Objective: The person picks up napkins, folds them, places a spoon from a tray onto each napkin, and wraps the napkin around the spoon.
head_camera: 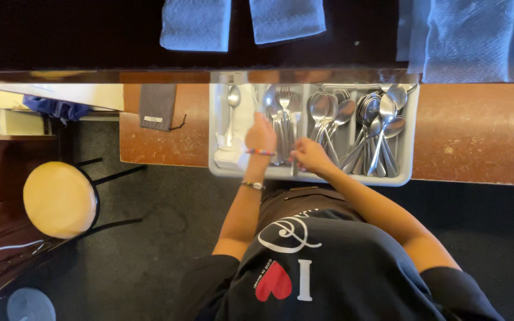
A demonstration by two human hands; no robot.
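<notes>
The view looks down on a person standing at a brown wooden table [477, 142], both hands inside a pale grey plastic cutlery tray [408, 148] with long compartments. The left hand [262, 134] lies over the bundle of steel forks [285, 113], its grip curled down around their handles, though how tightly it presses I cannot tell; the forks lie tines away from the body, so the handles come first to the grip. The right hand [308, 156] sits just beside it at the tray's near edge, grip bent over the handle ends; whether it pinches one is hidden. To the right of the grip, heaped steel spoons [379, 122] fill two compartments, bowls away; to the left, a single spoon [233, 98] lies on white paper. The dividers hem both hands closely; the near rim overhangs the table edge, and open room lies only toward the body. Blue cloths [477, 35] hang beyond the tray; a round yellow stool [59, 199] stands well apart, left.
</notes>
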